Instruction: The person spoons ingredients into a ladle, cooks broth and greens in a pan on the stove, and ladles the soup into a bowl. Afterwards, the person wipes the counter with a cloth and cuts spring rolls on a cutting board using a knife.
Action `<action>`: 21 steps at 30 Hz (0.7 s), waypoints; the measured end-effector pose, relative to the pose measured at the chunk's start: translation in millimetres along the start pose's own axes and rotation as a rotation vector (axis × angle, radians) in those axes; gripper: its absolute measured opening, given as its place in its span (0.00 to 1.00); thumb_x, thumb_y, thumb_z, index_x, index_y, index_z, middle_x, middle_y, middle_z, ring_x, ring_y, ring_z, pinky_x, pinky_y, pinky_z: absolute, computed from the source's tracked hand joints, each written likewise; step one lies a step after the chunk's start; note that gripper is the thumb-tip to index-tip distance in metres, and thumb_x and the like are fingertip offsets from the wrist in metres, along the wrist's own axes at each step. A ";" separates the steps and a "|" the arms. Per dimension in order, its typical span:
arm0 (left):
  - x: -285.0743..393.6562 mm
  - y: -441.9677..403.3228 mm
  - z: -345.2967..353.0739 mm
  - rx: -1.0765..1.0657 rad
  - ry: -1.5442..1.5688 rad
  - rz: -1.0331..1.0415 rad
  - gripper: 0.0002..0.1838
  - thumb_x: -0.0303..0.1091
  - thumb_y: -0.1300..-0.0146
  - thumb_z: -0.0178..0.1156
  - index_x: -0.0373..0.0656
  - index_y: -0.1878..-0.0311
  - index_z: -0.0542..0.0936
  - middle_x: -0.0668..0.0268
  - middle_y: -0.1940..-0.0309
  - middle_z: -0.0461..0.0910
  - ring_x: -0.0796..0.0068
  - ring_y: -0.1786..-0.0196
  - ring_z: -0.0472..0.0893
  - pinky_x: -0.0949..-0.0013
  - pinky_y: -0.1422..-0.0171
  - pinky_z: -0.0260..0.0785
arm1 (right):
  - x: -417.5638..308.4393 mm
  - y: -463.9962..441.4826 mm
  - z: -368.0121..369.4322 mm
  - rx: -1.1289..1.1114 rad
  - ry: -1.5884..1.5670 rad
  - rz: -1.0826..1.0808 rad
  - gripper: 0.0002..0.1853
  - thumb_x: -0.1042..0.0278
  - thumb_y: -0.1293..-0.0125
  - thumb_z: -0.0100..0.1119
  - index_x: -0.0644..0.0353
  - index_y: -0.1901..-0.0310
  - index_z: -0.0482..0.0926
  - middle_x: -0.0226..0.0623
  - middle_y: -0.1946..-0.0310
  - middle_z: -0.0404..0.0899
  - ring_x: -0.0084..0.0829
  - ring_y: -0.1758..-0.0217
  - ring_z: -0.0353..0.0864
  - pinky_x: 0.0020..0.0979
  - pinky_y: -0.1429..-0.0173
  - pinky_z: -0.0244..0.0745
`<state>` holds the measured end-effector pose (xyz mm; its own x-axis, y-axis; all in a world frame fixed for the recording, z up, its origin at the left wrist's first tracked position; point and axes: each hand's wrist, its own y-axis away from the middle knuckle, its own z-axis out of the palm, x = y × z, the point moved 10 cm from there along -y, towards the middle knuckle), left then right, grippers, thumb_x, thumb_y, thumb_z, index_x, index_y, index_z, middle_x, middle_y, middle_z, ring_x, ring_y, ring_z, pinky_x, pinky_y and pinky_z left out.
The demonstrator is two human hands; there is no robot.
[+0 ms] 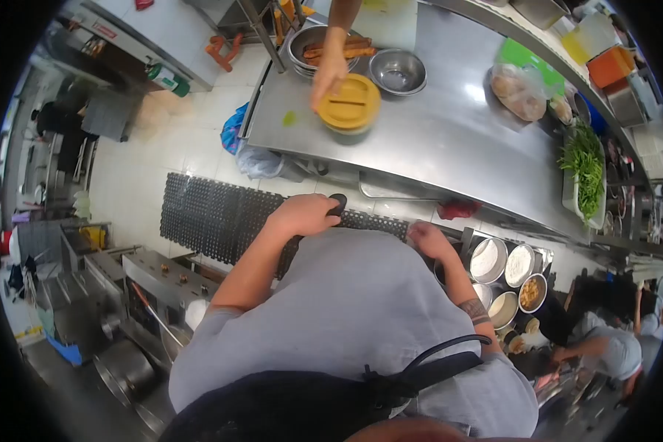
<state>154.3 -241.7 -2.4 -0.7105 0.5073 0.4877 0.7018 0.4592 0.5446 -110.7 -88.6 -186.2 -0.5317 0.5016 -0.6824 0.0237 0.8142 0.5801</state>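
Note:
My left hand (306, 214) is in front of my grey shirt, its fingers curled. A dark rounded thing (337, 205) shows at its fingertips; I cannot tell whether it is held or lies behind. Curled in at my other side is my right hand (426, 239), slightly blurred, near the round metal tubs; what its fingers hold, if anything, is hidden. Across the steel counter (449, 125), another person's hand (331, 74) touches a container with a yellow lid (348, 102). Beside it stand a steel bowl (398, 71) and a bowl of long browned food pieces (353, 48).
Several tubs of white powder (519, 265) and a tub of yellowish chunks (532, 292) stand at my right. A tray of green leaves (586, 173) and a bagged food item (518, 92) lie on the counter. Black mat (214, 214) covers the floor; a stove (171, 278) is at left.

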 end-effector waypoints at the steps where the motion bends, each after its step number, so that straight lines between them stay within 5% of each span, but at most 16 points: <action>1: -19.5 -4.5 -2.1 -0.046 -0.057 -0.043 0.27 0.49 0.29 0.60 0.44 0.34 0.79 0.50 0.46 0.83 0.48 0.42 0.82 0.50 0.37 0.74 | -2.8 1.4 -4.0 0.056 0.004 0.010 0.23 0.50 0.29 0.61 0.60 0.44 0.84 0.52 0.49 0.86 0.50 0.43 0.85 0.40 0.38 0.78; 12: -129.2 -50.7 -38.7 -0.174 -0.144 0.089 0.23 0.49 0.29 0.60 0.42 0.40 0.80 0.48 0.49 0.83 0.44 0.44 0.82 0.48 0.40 0.74 | -97.4 14.7 48.9 0.133 -0.093 0.270 0.22 0.50 0.29 0.60 0.62 0.47 0.85 0.54 0.50 0.86 0.52 0.43 0.85 0.42 0.38 0.78; 21: -83.1 -86.8 -56.3 -0.236 -0.319 0.347 0.23 0.46 0.31 0.61 0.39 0.42 0.82 0.47 0.47 0.84 0.46 0.42 0.81 0.49 0.38 0.73 | -100.5 26.9 80.9 0.281 -0.060 0.302 0.22 0.50 0.30 0.58 0.61 0.48 0.85 0.55 0.50 0.85 0.55 0.45 0.84 0.48 0.39 0.77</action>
<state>149.4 -364.8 -51.8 -0.3612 0.8140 0.4548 0.8360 0.0666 0.5447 11.9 -93.4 -138.0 -0.4152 0.7396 -0.5297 0.4056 0.6717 0.6200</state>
